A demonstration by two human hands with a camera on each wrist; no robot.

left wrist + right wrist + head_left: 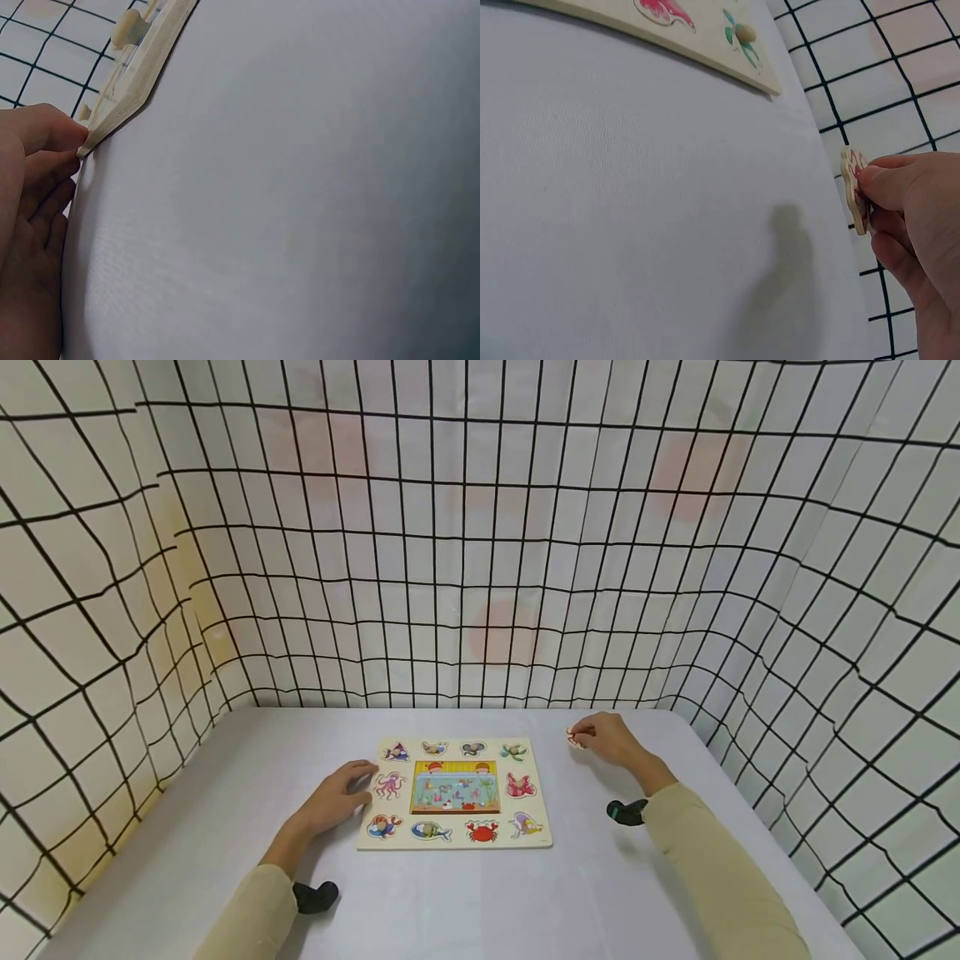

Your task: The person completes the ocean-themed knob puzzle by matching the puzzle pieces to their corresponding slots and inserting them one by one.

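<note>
A flat wooden puzzle board with sea-animal pictures around its border lies on the table. My left hand is at the board's left side, fingers relaxed, with thumb and fingertips right at the edge; the left wrist view shows fingertips touching the board's corner area. To the right of the board, my right hand pinches a small wooden puzzle piece with red markings between thumb and fingers. It is held edge-on in the right wrist view, above the table, and part of its picture is hidden by the thumb.
Several board pictures carry round wooden knobs, such as the green turtle. The red crab shows flat. A white table lies beneath, with black wire grid over white cloth behind and at both sides. Dark wristbands sit on the wrists.
</note>
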